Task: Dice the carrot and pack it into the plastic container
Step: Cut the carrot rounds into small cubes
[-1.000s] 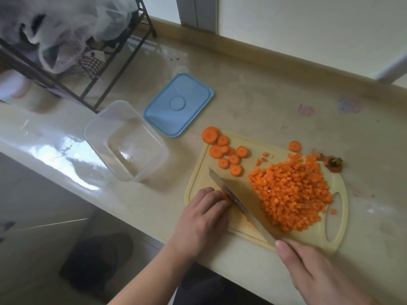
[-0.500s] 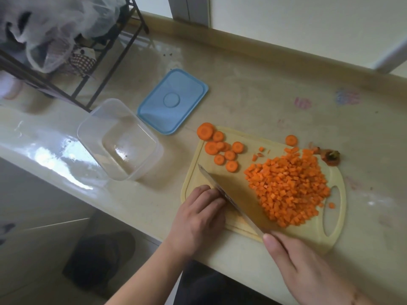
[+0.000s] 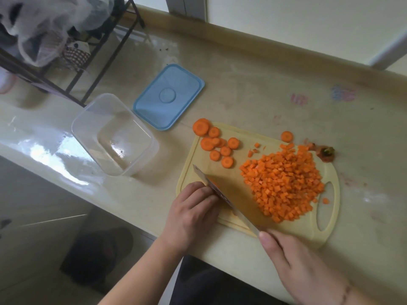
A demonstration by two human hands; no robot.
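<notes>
A big heap of diced carrot (image 3: 284,186) covers the right half of the pale yellow cutting board (image 3: 233,172). Several round carrot slices (image 3: 217,144) lie at the board's far left corner. The knife (image 3: 222,194) stands on its edge across the board, its handle in my right hand (image 3: 295,260). My left hand (image 3: 193,210) is curled against the blade's left side, fingers pressed down on the board; what lies beneath them is hidden. The clear plastic container (image 3: 114,134) stands empty to the left of the board.
The blue lid (image 3: 168,96) lies flat behind the container. A carrot top (image 3: 326,153) rests off the board's far right corner. A black wire rack (image 3: 72,62) with bags occupies the far left. The counter's front edge runs just below my hands.
The camera shifted slightly, so everything sits a bit lower left in view. The knife and both hands keep the same pose on the board.
</notes>
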